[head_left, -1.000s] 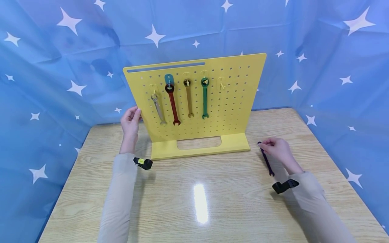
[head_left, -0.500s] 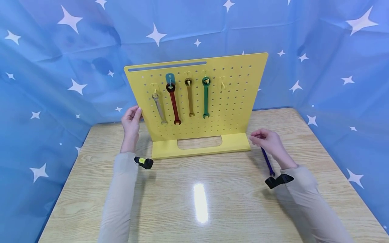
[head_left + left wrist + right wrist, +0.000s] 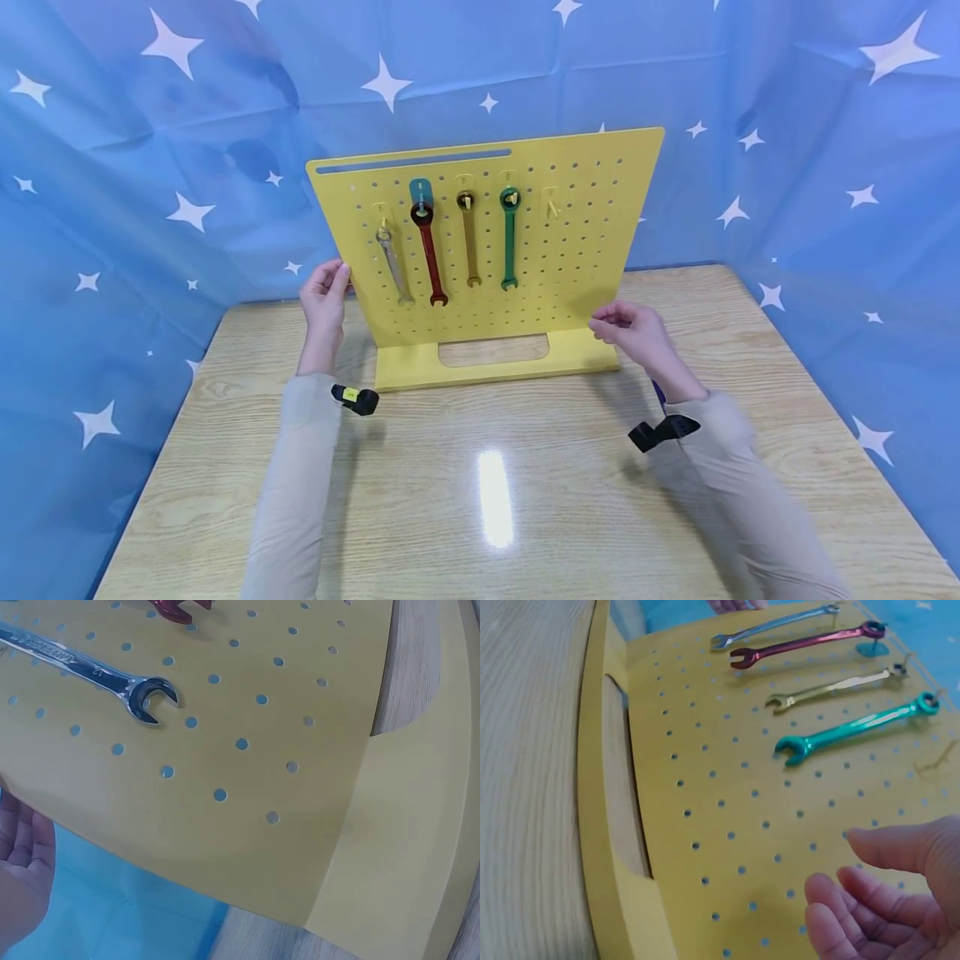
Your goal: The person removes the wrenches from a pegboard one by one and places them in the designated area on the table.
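My left hand (image 3: 325, 296) grips the left edge of a yellow pegboard (image 3: 570, 275), thumb in front. Four-sided and upright, the board carries several combination wrenches on hooks: a silver wrench (image 3: 97, 671), a red wrench (image 3: 806, 646), a gold wrench (image 3: 470, 242) and a green wrench (image 3: 855, 729). To their right a yellow hook (image 3: 552, 208) bears nothing. My right hand (image 3: 630, 333) hovers before the board's lower right corner, thumb and fingers apart with nothing between them. Under its wrist, a purple wrench (image 3: 658, 393) lies on the table, mostly hidden by the arm.
The wooden table (image 3: 420, 500) extends in front of the board's foot (image 3: 495, 378), which has a cut-out in it. A blue curtain (image 3: 480, 67) with white stars hangs behind and at both sides.
My right hand has left the upper end of the purple wrench and moved left to the board's lower right corner. The wrench stays on the table. My left hand keeps its grip.
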`<state>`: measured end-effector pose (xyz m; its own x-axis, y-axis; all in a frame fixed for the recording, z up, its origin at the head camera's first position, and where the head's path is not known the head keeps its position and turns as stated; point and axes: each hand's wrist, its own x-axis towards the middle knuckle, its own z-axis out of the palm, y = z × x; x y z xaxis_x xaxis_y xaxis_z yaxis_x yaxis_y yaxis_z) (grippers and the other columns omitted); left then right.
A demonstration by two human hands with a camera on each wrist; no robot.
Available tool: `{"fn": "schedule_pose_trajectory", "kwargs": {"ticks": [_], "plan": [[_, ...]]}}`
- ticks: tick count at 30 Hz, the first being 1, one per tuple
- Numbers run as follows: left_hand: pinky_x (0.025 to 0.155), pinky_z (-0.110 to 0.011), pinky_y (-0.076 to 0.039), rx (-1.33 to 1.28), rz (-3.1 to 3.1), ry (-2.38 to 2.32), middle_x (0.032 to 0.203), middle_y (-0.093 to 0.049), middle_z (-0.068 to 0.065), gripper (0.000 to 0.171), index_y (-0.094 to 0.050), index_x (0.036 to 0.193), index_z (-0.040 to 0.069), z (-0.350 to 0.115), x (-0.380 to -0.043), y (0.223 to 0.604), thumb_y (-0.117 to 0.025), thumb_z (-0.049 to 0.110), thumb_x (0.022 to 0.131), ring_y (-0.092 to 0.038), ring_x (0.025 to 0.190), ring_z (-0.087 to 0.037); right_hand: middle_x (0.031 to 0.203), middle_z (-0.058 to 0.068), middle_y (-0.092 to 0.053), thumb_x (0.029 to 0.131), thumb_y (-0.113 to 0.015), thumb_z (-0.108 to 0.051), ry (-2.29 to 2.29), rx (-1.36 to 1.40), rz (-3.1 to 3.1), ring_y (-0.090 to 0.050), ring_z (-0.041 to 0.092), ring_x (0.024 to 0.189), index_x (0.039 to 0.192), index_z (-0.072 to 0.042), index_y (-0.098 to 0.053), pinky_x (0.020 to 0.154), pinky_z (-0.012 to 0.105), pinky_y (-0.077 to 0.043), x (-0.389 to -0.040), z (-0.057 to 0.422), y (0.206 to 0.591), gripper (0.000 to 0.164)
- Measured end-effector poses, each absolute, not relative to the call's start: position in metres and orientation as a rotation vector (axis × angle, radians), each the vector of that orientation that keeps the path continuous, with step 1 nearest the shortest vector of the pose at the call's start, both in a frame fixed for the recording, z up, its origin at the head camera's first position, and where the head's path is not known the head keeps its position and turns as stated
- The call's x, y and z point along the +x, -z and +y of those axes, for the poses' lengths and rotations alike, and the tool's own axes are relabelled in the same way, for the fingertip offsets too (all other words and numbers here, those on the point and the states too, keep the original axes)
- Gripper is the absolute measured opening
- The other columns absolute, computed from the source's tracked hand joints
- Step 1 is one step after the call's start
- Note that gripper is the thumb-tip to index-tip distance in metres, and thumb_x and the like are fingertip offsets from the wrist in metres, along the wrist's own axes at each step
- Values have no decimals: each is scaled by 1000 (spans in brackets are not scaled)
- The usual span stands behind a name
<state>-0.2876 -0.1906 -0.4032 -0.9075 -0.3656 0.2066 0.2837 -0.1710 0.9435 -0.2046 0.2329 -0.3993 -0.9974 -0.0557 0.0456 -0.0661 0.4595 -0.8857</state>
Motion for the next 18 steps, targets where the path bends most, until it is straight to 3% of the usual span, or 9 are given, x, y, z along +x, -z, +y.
{"fn": "schedule_pose_trajectory", "kwargs": {"ticks": [10,14,18], "plan": [[66,-18,-50,62,-1686,2107,76,-65,5,15,-66,81,20,-192,-289,405,-62,8,90,-60,70,-9,83,2,-63,89,-65,-15,-1672,149,-2600,-59,12,72,104,6,-59,64,18,-49,-220,213,393,26],[66,-18,-50,62,-1684,2110,76,-64,5,15,-66,81,20,-192,-289,405,-62,8,90,-60,70,-9,84,4,-63,89,-65,-13,-1682,201,-2575,-59,17,75,104,6,-59,63,18,-49,-225,206,386,25],[67,-19,-51,59,-1685,2110,76,-64,5,16,-66,81,20,-191,-289,405,-62,8,90,-60,70,-9,88,8,-63,88,-66,-13,-1668,213,-2563,-59,14,75,105,6,-60,63,17,-49,-230,198,378,26]]}}
